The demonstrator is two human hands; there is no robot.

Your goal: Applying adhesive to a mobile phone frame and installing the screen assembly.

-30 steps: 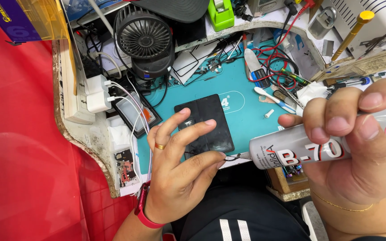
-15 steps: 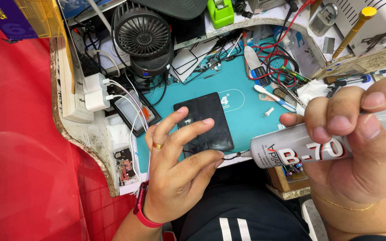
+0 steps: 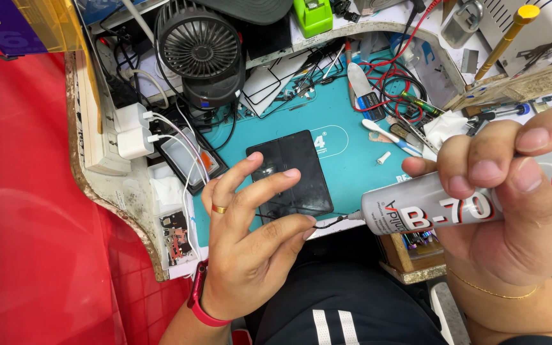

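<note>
- A flat black rectangular phone panel (image 3: pixel 290 174) is laid on the teal rubber work mat (image 3: pixel 352 160) near the middle of the cluttered surface (image 3: pixel 111 191).
- The left hand (image 3: pixel 250 249) is set at 6 o'clock of the panel; its fingers (image 3: pixel 269 182) are spread and released, with 2 fingertips pressed on the panel's face and a 3rd at its lower right corner. Nothing is gripped by this hand.
- A gold ring (image 3: pixel 220 208) is worn on 1 finger, and a red wristband (image 3: pixel 200 300) circles the wrist.
- The right hand (image 3: pixel 512 211) is placed at 3 o'clock of the panel, its fingers clenched around a silver glue tube with a red band (image 3: pixel 442 207).
- The tube is held roughly level, its thin nozzle (image 3: pixel 351 216) pointed toward 9 o'clock, just beside the panel's lower right corner and close to the left fingertip there; whether the tip touches the panel cannot be told.
- A thin gold bracelet (image 3: pixel 490 291) is seen on the right wrist.
- At 12 o'clock of the panel a small black round desk fan (image 3: pixel 202 45) is stood, and at 10 o'clock 2 white plug adapters (image 3: pixel 132 131) are seated in a power strip.
- Red and black wires (image 3: pixel 394 76) are tangled at 1 o'clock.
</note>
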